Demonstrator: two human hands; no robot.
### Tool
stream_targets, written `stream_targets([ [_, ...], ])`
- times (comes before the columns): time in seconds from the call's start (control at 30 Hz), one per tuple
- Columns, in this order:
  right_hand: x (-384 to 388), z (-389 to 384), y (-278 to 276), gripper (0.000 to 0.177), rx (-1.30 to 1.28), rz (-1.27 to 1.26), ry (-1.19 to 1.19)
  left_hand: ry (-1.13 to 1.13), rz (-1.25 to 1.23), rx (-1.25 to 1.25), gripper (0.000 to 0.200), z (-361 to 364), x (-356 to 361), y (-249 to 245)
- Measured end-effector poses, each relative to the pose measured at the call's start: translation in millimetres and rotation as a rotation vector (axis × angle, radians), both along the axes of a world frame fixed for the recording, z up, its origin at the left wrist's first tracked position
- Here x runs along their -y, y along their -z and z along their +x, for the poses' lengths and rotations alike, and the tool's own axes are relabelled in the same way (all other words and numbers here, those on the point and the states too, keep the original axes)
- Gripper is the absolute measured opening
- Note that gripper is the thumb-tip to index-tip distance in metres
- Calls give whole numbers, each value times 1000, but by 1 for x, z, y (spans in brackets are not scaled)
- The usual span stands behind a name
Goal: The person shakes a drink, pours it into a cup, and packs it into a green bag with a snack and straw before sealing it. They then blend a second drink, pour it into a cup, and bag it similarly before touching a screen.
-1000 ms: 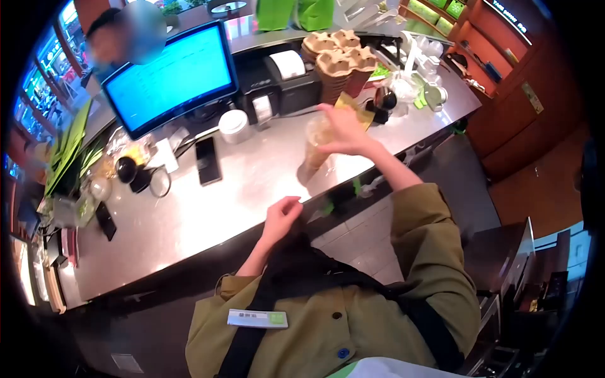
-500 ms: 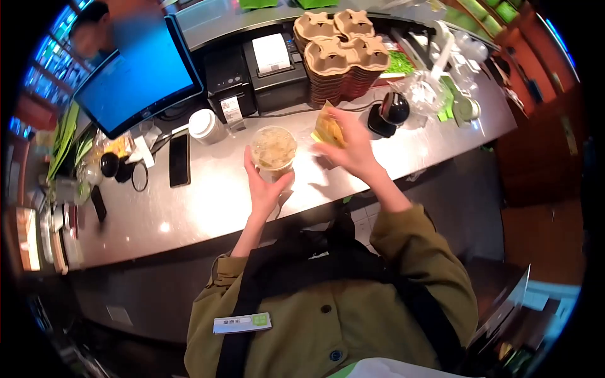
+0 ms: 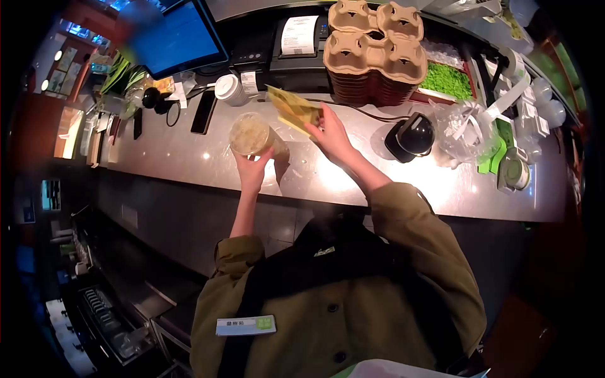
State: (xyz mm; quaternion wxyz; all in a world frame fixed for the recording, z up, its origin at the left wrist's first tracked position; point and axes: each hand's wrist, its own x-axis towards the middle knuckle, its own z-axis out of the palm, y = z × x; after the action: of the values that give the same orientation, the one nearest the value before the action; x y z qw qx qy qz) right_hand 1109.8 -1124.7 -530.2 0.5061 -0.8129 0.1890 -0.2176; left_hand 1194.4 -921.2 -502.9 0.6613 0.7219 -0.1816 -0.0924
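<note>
1. Your left hand (image 3: 252,171) is wrapped around the near side of a clear cup (image 3: 257,133), with its thumb and fingers spread to either side.
2. That cup is above the near part of the metal desk (image 3: 378,170), its round top facing you and pale contents showing inside. Whether its base touches the desk, you cannot tell from this angle.
3. Your right hand (image 3: 331,133) pinches the right end of a yellow packet (image 3: 295,112) between thumb and fingers. The packet's other end points up and left, close to the clear cup, without your right hand touching that cup.
4. Just beyond the clear cup stands a white cup (image 3: 230,91) with a lid, and a black phone (image 3: 203,113) lies flat to its left.
5. Past the packet, a black printer (image 3: 302,63) has a printed paper slip (image 3: 299,35) on top. To its right rises a stack of brown cardboard cup carriers (image 3: 375,60).
6. To the right of your right hand, well apart from it, sits a black rounded device (image 3: 413,137). A crumpled clear plastic bag (image 3: 459,129) is just right of that, with bright green pieces (image 3: 495,151) beside the bag.
7. Behind the bag is a tray of small green bits (image 3: 444,82); at the far left, a blue-lit screen (image 3: 179,39) tilts over the desk.
</note>
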Motion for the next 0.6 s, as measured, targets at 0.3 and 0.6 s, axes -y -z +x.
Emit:
stream_targets([
  [0.3, 77, -146, -42, 53, 259, -686, 315, -25, -74, -5, 84, -27, 17, -4],
  [0.6, 103, -161, -30, 89, -15, -625, 359, 63, -150, 28, 86, -57, 64, -8],
])
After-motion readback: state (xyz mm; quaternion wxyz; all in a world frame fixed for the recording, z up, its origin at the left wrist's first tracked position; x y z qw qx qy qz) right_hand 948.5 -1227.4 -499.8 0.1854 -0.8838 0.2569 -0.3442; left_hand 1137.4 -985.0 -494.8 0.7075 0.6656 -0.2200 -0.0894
